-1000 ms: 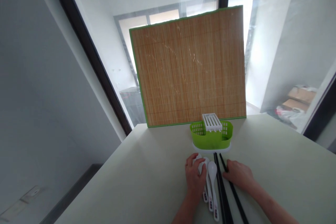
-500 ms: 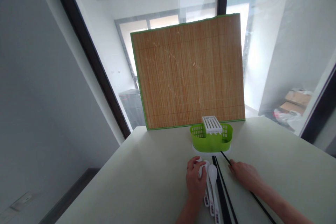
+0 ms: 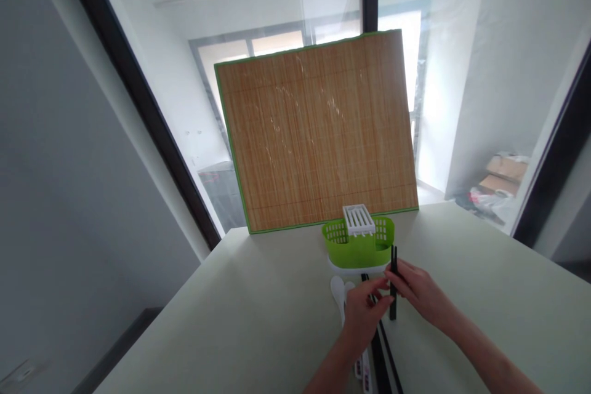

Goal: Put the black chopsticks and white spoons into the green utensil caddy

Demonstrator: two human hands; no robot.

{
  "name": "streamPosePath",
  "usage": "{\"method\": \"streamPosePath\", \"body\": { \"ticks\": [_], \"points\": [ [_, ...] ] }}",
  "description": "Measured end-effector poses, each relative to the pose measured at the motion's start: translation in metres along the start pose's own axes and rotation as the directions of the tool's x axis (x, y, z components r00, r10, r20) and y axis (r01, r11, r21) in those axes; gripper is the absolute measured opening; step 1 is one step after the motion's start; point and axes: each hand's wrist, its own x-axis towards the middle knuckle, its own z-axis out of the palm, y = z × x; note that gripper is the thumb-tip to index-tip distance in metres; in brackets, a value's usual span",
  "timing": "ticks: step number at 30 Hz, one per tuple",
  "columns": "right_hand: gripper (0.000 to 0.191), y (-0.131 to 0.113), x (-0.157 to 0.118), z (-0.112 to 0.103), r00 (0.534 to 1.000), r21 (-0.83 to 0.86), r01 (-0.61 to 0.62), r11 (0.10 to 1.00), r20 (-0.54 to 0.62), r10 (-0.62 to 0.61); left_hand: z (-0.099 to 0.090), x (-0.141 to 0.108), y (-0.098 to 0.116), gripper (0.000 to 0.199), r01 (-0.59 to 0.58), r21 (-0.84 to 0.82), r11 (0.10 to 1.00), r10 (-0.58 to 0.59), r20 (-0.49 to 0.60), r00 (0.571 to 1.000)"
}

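Observation:
My right hand grips a pair of black chopsticks, held upright and seen foreshortened just in front of the green basket. Close on their left is my left hand, thumb and forefinger apart, fingertips at the chopsticks' side; whether they touch I cannot tell. Under and beside that hand, white spoons lie on the table, partly covered by the hand and forearm. More black chopsticks lie lengthwise to their right.
A white slotted piece sits across the basket's top, and a white base shows beneath it. Behind stands a bamboo mat with green edging, leaning at the glass. The pale table narrows toward the back.
My right hand has raised the chopstick it held low over the table; a pair now stands upright in it. My left hand has left the spoons and moved right, to the chopsticks. The view has shifted slightly.

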Motion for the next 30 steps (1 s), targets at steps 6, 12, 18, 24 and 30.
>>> {"method": "streamPosePath", "body": {
  "ticks": [6,12,18,24,30],
  "points": [
    [0.027,-0.001,-0.002,-0.003,0.999,0.029,0.050,0.998,0.016,-0.050,0.009,0.006,-0.006,0.018,0.031,-0.043,0.999,-0.030,0.010,0.999],
    [0.032,-0.003,0.002,-0.008,0.995,0.059,0.029,0.998,0.098,-0.035,0.003,0.013,-0.005,0.013,-0.004,-0.019,1.000,0.005,0.044,0.999],
    [0.034,0.003,0.002,-0.011,0.985,0.130,0.005,0.991,0.169,-0.028,0.001,0.015,-0.006,0.019,0.024,0.008,1.000,-0.024,0.085,0.996],
    [0.031,0.011,0.000,-0.009,0.991,0.178,0.020,0.984,0.130,-0.044,0.005,0.015,-0.002,0.020,0.022,0.033,0.999,-0.027,0.165,0.986],
    [0.029,0.021,-0.007,-0.006,0.988,0.434,-0.134,0.891,-0.005,0.151,-0.031,0.030,0.023,0.021,-0.065,0.072,0.995,0.056,0.118,0.991]
  ]
}}
